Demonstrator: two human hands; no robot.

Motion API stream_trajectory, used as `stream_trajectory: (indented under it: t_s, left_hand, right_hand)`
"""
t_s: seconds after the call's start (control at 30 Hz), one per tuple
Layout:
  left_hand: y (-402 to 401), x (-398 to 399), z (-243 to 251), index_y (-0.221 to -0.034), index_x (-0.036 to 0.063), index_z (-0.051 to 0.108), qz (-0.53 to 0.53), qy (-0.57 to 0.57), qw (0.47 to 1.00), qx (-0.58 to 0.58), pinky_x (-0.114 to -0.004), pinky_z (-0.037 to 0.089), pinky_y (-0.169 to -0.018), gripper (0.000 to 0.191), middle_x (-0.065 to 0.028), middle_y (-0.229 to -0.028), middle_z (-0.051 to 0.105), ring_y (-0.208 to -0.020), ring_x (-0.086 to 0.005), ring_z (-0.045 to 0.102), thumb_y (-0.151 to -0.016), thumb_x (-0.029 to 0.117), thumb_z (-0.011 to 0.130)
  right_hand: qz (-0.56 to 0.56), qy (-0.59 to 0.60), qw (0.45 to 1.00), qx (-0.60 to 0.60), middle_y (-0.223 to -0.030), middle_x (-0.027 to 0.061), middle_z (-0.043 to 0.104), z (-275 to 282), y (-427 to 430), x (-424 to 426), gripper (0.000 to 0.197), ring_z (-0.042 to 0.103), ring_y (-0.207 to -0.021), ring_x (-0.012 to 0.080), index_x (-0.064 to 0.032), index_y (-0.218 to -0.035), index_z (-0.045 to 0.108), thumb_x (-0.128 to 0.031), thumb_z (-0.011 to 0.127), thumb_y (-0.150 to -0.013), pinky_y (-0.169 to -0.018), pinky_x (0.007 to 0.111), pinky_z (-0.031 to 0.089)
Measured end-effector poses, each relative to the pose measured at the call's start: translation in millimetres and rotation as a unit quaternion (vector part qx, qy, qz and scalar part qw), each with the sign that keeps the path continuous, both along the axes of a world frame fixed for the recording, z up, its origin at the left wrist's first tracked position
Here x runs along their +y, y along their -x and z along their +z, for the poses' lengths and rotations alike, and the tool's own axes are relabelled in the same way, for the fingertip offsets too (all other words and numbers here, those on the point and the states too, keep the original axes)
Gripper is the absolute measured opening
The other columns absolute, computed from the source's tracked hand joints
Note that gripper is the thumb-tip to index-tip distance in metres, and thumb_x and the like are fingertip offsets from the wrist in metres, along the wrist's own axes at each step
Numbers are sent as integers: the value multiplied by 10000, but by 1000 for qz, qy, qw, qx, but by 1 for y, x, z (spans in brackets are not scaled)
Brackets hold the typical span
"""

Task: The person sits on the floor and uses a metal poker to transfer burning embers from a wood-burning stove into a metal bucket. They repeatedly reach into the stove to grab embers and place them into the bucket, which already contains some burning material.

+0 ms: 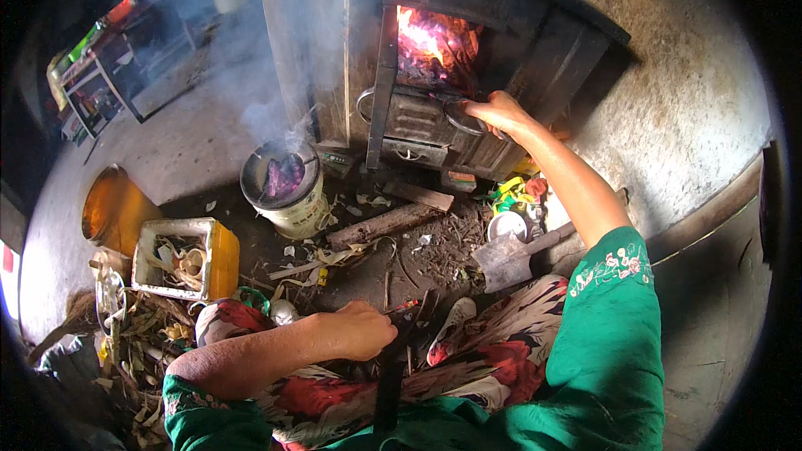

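My right hand (501, 114) grips a dark metal tool with a looped handle (465, 118), at the lower right of the stove's fire opening. Whether the tool is a pair of tongs I cannot tell. Inside the dark stove (416, 116), flames and glowing wood (432, 41) fill the opening. My left hand (366, 330) is closed in a fist over my lap; its palm side is hidden, and nothing shows clearly in it. Dark thin sticks (426, 307) lie just beyond that fist. Smoking embers (283, 175) glow in a bucket-shaped brazier (291, 216) left of the stove.
Split logs (382, 225) and debris lie before the stove. A shovel (504, 260) rests at the right, beside wrappers (517, 194). Leftward stand a yellow box (222, 260) of scraps and a tipped orange bucket (116, 210). Smoke drifts toward a low table (103, 69).
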State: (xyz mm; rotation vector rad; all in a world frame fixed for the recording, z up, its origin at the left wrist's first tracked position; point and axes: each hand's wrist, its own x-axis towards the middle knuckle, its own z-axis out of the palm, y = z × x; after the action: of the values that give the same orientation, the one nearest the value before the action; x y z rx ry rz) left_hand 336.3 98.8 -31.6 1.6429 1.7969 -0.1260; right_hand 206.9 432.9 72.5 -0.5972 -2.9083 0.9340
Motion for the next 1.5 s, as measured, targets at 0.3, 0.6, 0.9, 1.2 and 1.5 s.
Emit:
stream_trajectory:
  t_s: [0.3, 0.6, 0.9, 1.2, 1.5]
  left_hand:
    - [2, 6, -7, -978, 51, 568, 0, -11, 1000, 5, -431, 414, -835, 242, -105, -987, 596, -967, -292, 560, -780, 184, 531]
    - [8, 9, -7, -935, 44, 590, 5, 19, 999, 29, -436, 450, -774, 217, -114, -969, 617, -951, -300, 578, -764, 151, 510]
    - [17, 11, -10, -903, 15, 589, 10, 17, 998, 52, -431, 474, -705, 220, -145, -901, 631, -844, -330, 608, -748, 142, 498]
    - [14, 1, -15, -866, 12, 602, 13, 23, 998, 54, -436, 473, -717, 203, -163, -873, 630, -846, -330, 606, -752, 163, 528]
    - [7, -6, -7, -858, -3, 604, 34, 37, 999, 7, -437, 431, -796, 189, -180, -868, 625, -882, -324, 597, -757, 125, 509]
  right_hand:
    - [1, 10, 999, 48, -568, 112, 563, -18, -10, 6, 442, 561, -532, 199, 47, -635, 570, -387, 651, -651, -523, 342, 430]
    - [84, 187, 974, 92, -740, 13, 581, 5, -152, -14, 207, 514, -643, 75, -19, -845, 576, -223, 604, -817, -569, 236, 406]
    - [41, 333, 939, -82, -716, -12, 571, 52, -337, -35, 283, 518, -646, 38, 0, -987, 515, -111, 655, -767, -566, 189, 390]
    - [215, 312, 906, -191, -651, -41, 489, 31, -316, -69, 295, 436, -590, 24, -28, -942, 529, -150, 699, -734, -512, 190, 340]
    - [275, 336, 874, -216, -753, -11, 516, -22, -229, -116, 293, 429, -646, 35, -7, -1011, 480, -71, 609, -756, -566, 188, 353]
